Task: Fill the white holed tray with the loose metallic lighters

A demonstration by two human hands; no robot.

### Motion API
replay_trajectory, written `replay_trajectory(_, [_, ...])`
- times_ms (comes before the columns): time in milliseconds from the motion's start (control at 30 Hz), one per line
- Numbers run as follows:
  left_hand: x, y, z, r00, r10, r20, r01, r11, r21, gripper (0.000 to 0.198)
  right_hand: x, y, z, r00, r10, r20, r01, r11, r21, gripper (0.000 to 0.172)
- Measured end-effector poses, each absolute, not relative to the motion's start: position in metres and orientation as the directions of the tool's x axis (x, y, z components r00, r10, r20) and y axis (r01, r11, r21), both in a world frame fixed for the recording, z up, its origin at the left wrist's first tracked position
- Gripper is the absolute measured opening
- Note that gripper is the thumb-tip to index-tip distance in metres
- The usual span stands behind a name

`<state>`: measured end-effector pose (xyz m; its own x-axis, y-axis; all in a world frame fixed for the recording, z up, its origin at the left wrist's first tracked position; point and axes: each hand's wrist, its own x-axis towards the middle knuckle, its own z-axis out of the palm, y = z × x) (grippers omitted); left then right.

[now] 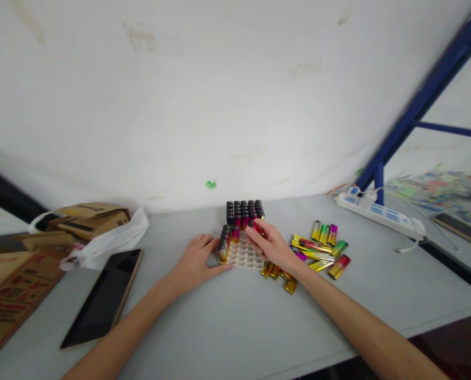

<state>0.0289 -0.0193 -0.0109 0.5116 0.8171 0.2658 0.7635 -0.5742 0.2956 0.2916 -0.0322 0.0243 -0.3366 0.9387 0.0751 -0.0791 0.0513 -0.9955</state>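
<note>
A pale tray with round holes (245,254) lies on the table. Upright shiny cylinders with black tops (224,248) fill its left side, and a dense block of similar ones (243,211) stands at the back. My left hand (198,258) rests at the tray's left side, fingers spread, with the thumb along the near corner. Over the holes, my right hand (270,243) pinches a small red cylinder with a dark end (254,226). To the right, loose gold cylinders with green, red and purple ends (318,248) lie scattered; my right forearm partly hides some.
A dark tablet (104,295) lies at left, near cardboard boxes (17,290) and a white plastic bag (108,240). A power strip (381,214) with cables sits at the back right, beside a blue metal frame (413,105). A white wall (235,105) rises behind.
</note>
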Motion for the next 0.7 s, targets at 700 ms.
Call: replay_trajectory(700, [0.0279, -0.0186, -0.0119, 0.532, 0.808, 0.255, 0.768, -0.587, 0.257, 0.063, 0.291, -0.0243, 0.0218, -0.533, 0.835, -0.139, -0.285, -0.332, -0.899, 0.045])
